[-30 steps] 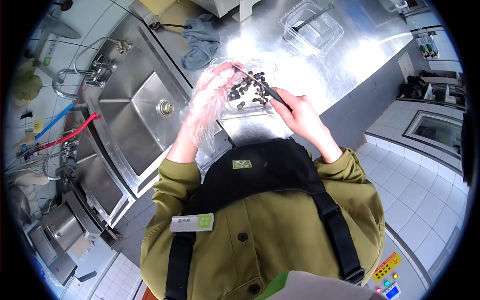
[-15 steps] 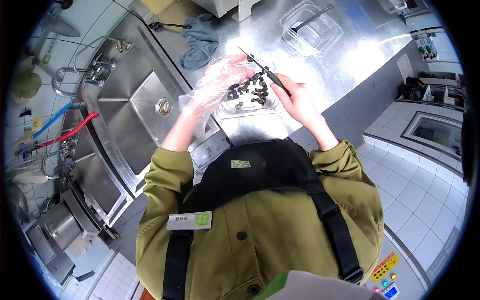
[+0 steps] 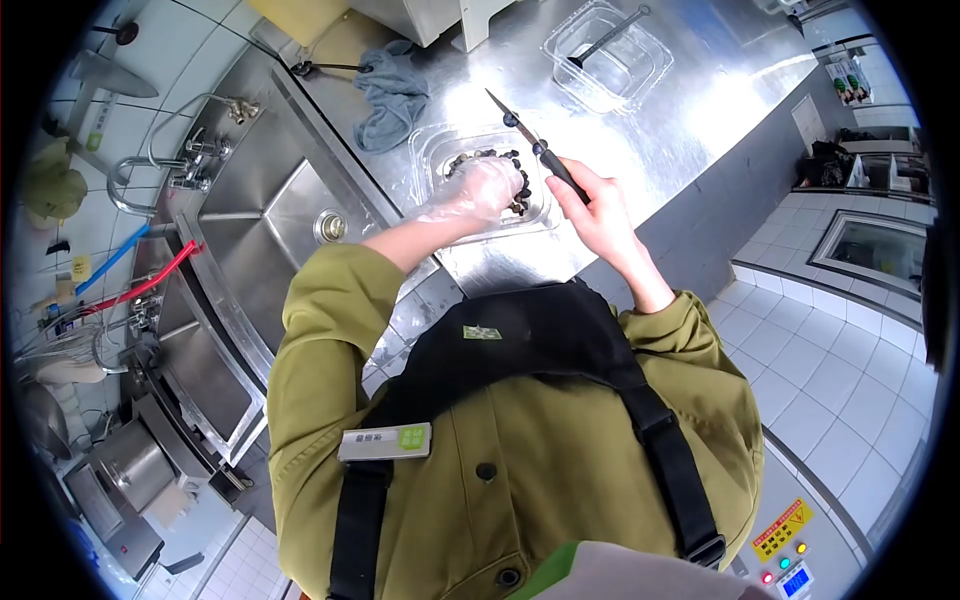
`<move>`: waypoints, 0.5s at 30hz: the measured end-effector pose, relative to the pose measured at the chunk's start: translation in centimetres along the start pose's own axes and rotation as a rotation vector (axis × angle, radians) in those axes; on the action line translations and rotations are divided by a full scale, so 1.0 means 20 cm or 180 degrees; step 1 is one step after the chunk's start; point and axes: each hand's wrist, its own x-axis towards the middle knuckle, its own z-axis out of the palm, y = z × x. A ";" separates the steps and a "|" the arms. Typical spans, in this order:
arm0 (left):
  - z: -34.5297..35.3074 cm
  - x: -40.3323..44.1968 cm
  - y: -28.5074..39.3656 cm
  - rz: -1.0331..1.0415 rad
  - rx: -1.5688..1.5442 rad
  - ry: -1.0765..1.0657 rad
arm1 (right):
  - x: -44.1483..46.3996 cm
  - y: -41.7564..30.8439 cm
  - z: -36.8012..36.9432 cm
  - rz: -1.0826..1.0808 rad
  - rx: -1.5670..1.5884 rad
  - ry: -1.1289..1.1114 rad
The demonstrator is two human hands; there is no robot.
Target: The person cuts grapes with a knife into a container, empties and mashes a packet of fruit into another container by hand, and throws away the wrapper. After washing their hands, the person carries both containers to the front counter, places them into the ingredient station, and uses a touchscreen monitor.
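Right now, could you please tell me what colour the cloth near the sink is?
The cloth is grey-blue, best seen in the head view.

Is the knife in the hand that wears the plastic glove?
No, the bare right hand grips the knife, while the gloved left hand is over the dark pieces in the clear container.

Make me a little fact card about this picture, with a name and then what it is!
Place: metal counter beside a sink
Left hand: in a see-through glove, down at the small dark round bits; its fingertips are hard to see
Right hand: bare, holding a knife by its black handle
On the knife: two dark round bits
Near tub: clear, with dark bits inside
Far tub: clear, with a long-handled dark tool
Cloth: blue-grey, crumpled
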 end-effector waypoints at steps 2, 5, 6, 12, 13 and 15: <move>-0.04 0.00 -0.02 -0.0584 -0.0654 0.0038 | -0.01 0.00 -0.01 0.0049 0.0045 0.0021; -0.21 -0.11 -0.06 -0.1301 -0.4816 0.0055 | -0.04 0.03 -0.03 -0.0011 0.0101 -0.0018; -0.30 -0.15 -0.03 -0.1337 -0.5396 0.0275 | -0.05 0.03 -0.03 0.0017 0.0050 -0.0096; -0.45 -0.32 -0.02 -0.1249 -0.6379 0.1212 | -0.08 0.02 0.00 0.0007 -0.0015 -0.0693; -0.47 -0.33 -0.01 -0.1252 -0.6425 0.1326 | -0.09 0.02 0.01 -0.0052 -0.0017 -0.0704; -0.50 -0.35 0.01 -0.1204 -0.6432 0.1432 | -0.09 0.03 0.03 -0.0168 -0.0022 -0.0700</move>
